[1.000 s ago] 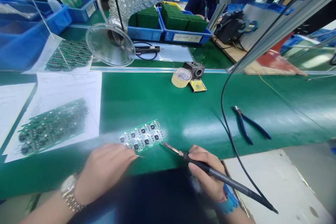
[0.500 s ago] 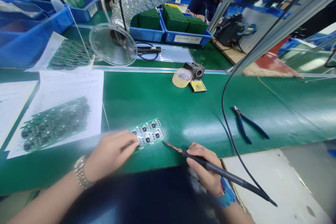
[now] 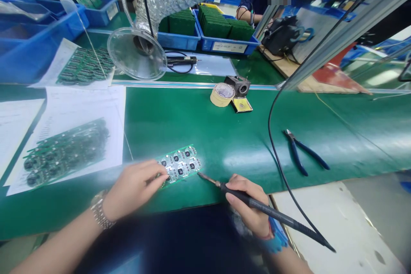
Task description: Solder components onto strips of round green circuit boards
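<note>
- The left hand (image 3: pixel 135 188) is held with its fingers bunched together, and the fingertips (image 3: pixel 163 176) are pressed against the near left edge of the circuit board panel (image 3: pixel 179 165); whether anything thin is pinched between them cannot be told.
- The panel is laid flat on the green bench mat (image 3: pixel 205 128), directly ahead of the left fingertips and between the two hands.
- The right hand (image 3: pixel 247 205) is closed around the soldering iron (image 3: pixel 257 197) in a pencil grip, with the iron's tip (image 3: pixel 199 174) held just beside the panel's near right corner.
- A metal wristwatch (image 3: pixel 101 210) is worn on the left wrist, and a blue wristband (image 3: pixel 276 235) is seen at the right wrist.
- Left of the left hand, a printed sheet (image 3: pixel 66 137) showing boards is laid on the mat.
- Ahead of the right hand, a roll of tape (image 3: pixel 222 94) and a small metal block (image 3: pixel 238 85) are placed.
- Right of the right hand, blue-handled diagonal cutters (image 3: pixel 303 152) are left on the mat.
- Far ahead of both hands, blue bins (image 3: pixel 224 47) are filled with stacked green boards, and a co-worker (image 3: pixel 257 4) is seated beyond them.
</note>
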### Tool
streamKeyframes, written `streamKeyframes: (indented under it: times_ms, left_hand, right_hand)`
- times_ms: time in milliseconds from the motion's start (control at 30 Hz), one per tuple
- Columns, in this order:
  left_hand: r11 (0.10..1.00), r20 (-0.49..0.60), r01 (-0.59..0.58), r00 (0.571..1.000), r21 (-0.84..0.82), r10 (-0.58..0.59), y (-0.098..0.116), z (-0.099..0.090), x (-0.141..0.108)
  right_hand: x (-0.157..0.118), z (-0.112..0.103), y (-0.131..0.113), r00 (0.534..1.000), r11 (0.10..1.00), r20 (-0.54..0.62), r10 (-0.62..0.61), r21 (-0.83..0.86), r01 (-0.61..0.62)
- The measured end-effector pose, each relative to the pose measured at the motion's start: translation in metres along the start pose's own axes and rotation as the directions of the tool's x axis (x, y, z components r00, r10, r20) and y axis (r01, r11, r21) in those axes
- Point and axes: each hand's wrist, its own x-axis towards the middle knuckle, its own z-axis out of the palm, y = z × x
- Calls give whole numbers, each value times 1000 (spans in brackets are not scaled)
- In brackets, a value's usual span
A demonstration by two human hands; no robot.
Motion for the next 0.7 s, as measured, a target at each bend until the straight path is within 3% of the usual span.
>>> streamKeyframes:
  times_ms: [233, 500, 700]
  left_hand:
    - [997, -18, 48, 999, -54, -49, -9, -14, 17]
    - [985, 53, 93, 995, -142, -86, -17, -2, 18]
    - [989, 37, 69, 997, -133, -65, -15, 0, 18]
  right_hand:
    - [2, 5, -5, 999, 997, -13, -47, 59, 48]
    - [7, 18, -8, 994, 993, 39, -102, 67, 100]
    - [10, 19, -9, 990, 991, 56, -127, 57, 124]
